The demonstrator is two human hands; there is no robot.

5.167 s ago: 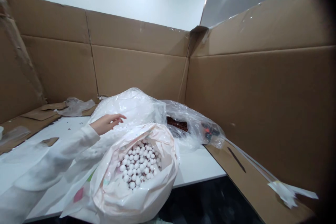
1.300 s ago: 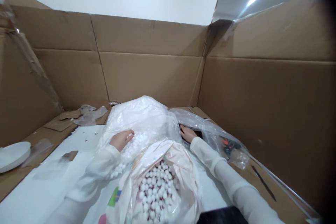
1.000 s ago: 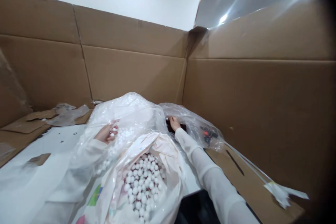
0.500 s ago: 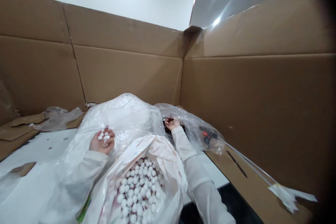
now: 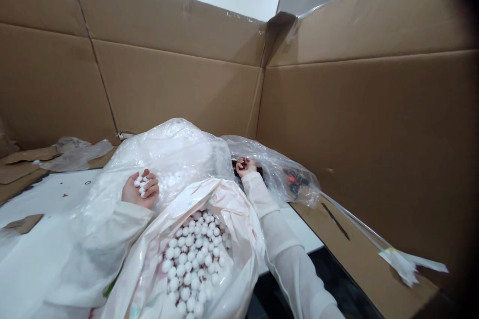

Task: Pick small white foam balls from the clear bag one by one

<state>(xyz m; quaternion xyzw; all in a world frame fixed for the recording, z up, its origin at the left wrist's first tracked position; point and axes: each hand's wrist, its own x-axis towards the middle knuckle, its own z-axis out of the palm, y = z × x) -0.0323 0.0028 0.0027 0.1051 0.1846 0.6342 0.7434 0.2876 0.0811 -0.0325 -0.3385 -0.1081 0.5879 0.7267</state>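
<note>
My left hand (image 5: pixel 142 190) is palm up with its fingers curled around several small white balls (image 5: pixel 141 183). It is beside a large clear plastic bag (image 5: pixel 172 144) that has more white balls in it. My right hand (image 5: pixel 247 166) is reaching forward over a dark brown container (image 5: pixel 259 171), fingers curled in; dark reddish bits show by the fingers, too small to name. Between my forearms, an open white plastic bag (image 5: pixel 239 229) holds many white balls (image 5: pixel 194 254) with reddish-brown bits among them.
Tall cardboard walls (image 5: pixel 168 79) rise behind and to the right. At right lie a clear bag with black and red items (image 5: pixel 295 179), a dark strip (image 5: pixel 336 221) and white tape (image 5: pixel 400 265). Crumpled plastic (image 5: pixel 80 153) rests on cardboard at far left.
The fingers of my left hand have curled further over the white balls. My right hand has turned slightly palm up at the dark container. The camera has tipped down a little.
</note>
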